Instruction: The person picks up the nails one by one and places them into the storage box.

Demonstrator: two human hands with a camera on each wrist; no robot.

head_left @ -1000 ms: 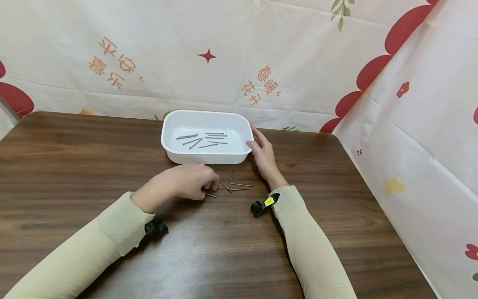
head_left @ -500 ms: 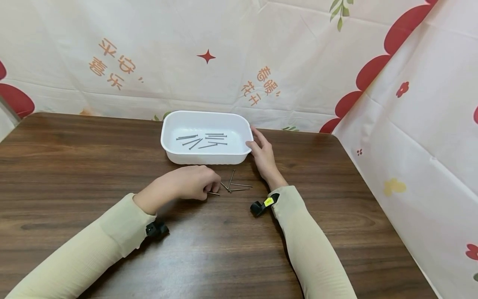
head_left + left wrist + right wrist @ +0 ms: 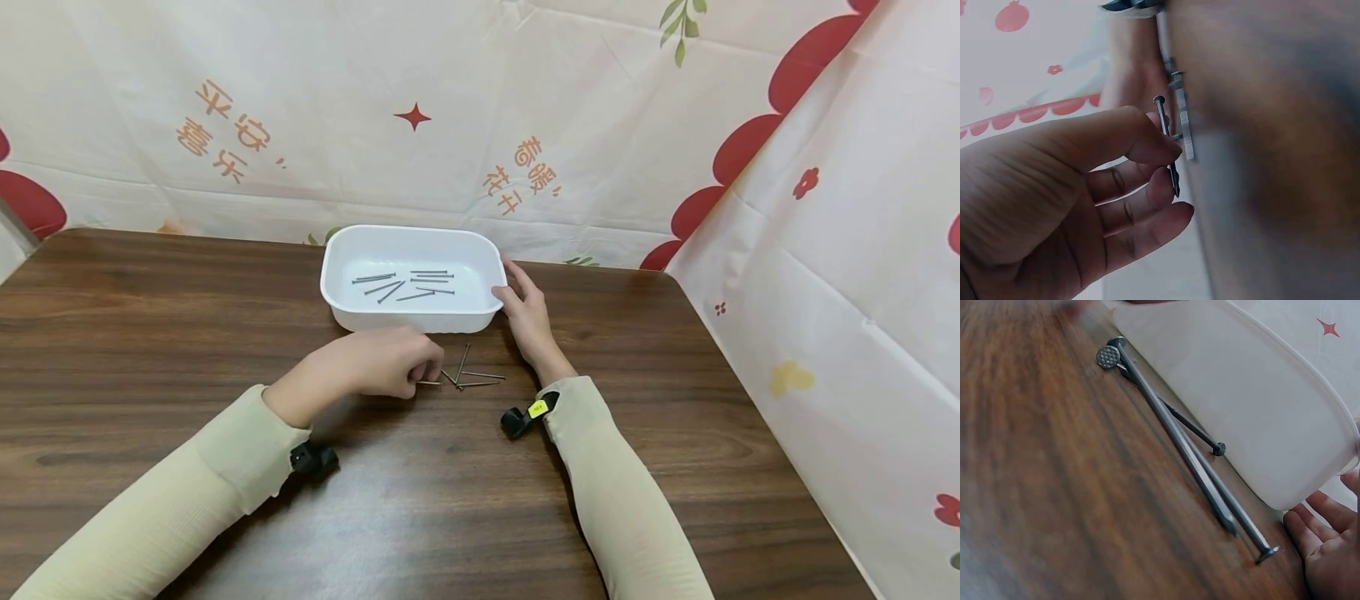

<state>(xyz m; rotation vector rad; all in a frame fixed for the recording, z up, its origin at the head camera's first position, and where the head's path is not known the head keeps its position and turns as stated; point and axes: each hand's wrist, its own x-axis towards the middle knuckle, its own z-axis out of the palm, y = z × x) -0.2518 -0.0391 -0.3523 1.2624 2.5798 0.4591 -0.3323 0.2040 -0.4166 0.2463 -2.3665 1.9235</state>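
Observation:
My left hand (image 3: 386,361) pinches a steel nail (image 3: 1165,125) between thumb and fingers, its flat head up and its point down in the left wrist view. Just right of that hand, several loose nails (image 3: 480,375) lie crossed on the table; the right wrist view shows these nails (image 3: 1172,434) close up beside the tub. My right hand (image 3: 528,321) holds the right end of a white plastic tub (image 3: 420,322), thumb over the rim and fingers along the outer wall. Inside the tub, several more nails (image 3: 431,281) lie flat on the bottom.
The dark wood-grain table (image 3: 420,517) stretches out on all sides of the tub. A white printed cloth (image 3: 315,100) hangs right behind the table's back edge and along its right side.
The nail at my left fingertips has lifted slightly and swung more level, with the left hand a little higher. My right hand and the tub have stayed in place.

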